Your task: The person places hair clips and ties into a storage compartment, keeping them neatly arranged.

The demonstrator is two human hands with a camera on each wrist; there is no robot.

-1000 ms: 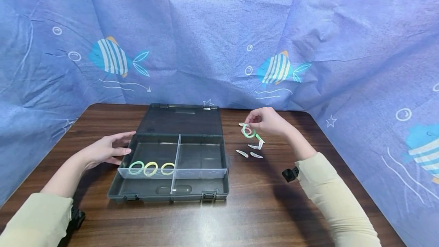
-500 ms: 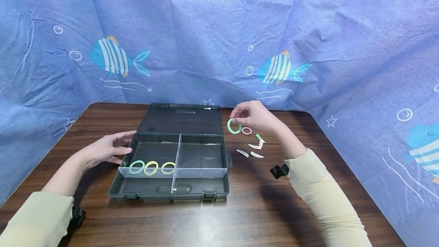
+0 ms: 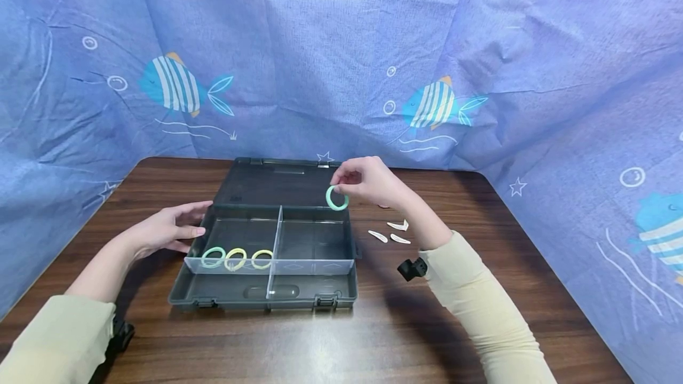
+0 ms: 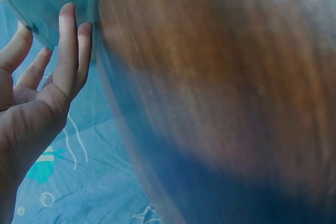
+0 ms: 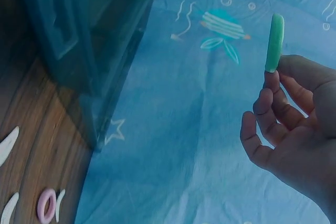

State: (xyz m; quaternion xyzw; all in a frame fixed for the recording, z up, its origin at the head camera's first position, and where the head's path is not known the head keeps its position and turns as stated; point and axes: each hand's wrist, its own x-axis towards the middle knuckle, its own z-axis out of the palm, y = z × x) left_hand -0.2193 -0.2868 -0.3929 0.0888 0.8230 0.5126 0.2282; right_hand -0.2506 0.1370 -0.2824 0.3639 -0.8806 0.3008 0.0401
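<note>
My right hand point(image 3: 370, 181) pinches a green hair tie point(image 3: 337, 208) between thumb and fingers, above the hinge side of a dark translucent organizer box point(image 3: 312, 236). Seen edge-on in the right wrist view, that hair tie point(image 5: 275, 43) stands up from my fingertips. My left hand point(image 3: 160, 233) touches the box's left wall, its fingers loosely extended. Inside the box, another green hair tie point(image 3: 204, 258) and two yellow ones lean along the clear divider of the back left compartment. The left wrist view shows my left hand point(image 4: 37, 108) fingertips against the box corner.
The box's lid point(image 3: 277, 185) lies folded back. Several pale hair clips point(image 3: 377, 236) are on the wooden table point(image 3: 320, 348) right of the box. A pink hair tie point(image 5: 42, 205) lies among them. A blue fish-print cloth point(image 3: 320, 46) hangs behind the table.
My right hand has lifted the green hair tie from beside the clips and carried it left to above the box. My left hand has stayed at the box's side.
</note>
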